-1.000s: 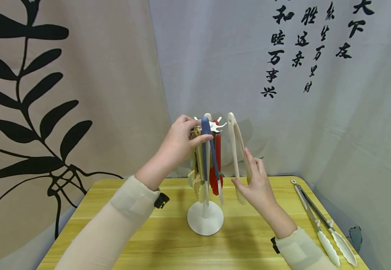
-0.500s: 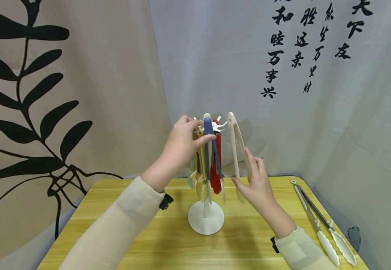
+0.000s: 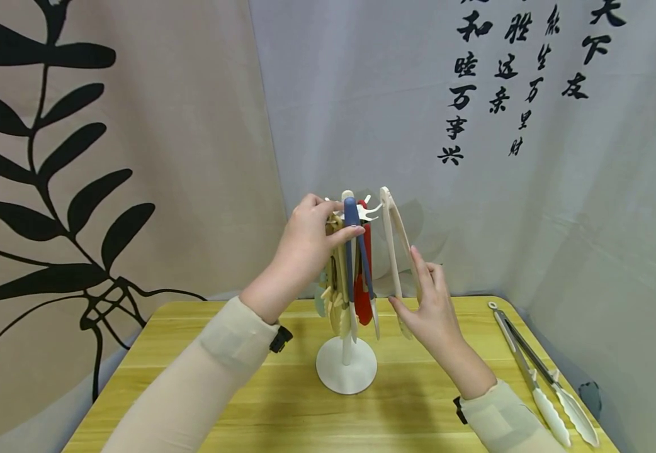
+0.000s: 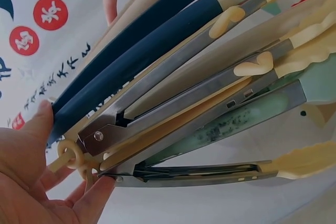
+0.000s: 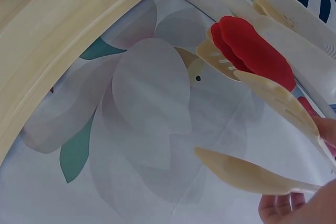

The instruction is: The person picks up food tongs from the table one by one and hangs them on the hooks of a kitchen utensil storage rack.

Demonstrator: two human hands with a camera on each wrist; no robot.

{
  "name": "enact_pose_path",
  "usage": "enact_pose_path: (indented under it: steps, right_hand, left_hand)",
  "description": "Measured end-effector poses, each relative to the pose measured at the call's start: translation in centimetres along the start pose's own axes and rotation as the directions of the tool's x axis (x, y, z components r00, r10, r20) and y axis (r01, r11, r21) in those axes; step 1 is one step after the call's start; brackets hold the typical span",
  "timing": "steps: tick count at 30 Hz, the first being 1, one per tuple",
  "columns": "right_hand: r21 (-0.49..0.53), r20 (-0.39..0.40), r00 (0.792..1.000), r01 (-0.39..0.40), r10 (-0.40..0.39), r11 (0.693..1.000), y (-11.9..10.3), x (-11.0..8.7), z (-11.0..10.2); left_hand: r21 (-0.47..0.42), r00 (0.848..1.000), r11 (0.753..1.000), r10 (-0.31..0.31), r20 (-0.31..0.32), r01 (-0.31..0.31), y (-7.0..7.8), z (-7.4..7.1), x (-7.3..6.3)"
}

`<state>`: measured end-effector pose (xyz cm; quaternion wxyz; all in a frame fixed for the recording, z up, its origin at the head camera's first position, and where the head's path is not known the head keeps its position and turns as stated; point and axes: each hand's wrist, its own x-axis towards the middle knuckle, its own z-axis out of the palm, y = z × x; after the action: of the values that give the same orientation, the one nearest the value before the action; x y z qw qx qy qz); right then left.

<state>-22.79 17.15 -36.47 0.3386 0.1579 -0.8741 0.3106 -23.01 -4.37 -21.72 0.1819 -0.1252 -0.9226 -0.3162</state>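
In the head view, my left hand is at the top of a white stand, its thumb in front of blue-handled tongs and its fingers behind them. The left wrist view shows the hinge ends of the blue-handled tongs and cream-tipped metal tongs within this hand's fingers. Red tongs hang on the stand's right side. Beside it, my right hand holds beige tongs by their spread arms, hinge end up near the white hooks. Most fingertips of the left hand are hidden.
Metal tongs with white scalloped tips lie spread along the right edge of the wooden table. Green tongs hang among the others on the stand. A printed cloth hangs behind the table.
My left hand and the blue-handled tongs have shifted slightly right, with the hanging tongs turning on the stand. The beige tongs' top has moved a little left, closer to the hooks.
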Motion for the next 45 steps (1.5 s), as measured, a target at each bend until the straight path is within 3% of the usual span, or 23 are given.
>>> enact_pose_path:
  steps: [45]
  right_hand:
    - [-0.118,-0.078,0.988,0.124,-0.133,0.985,0.31,-0.26,0.58]
  left_hand:
    - [0.041,0.999,0.999,0.003,-0.050,-0.001,0.61,0.31,-0.04]
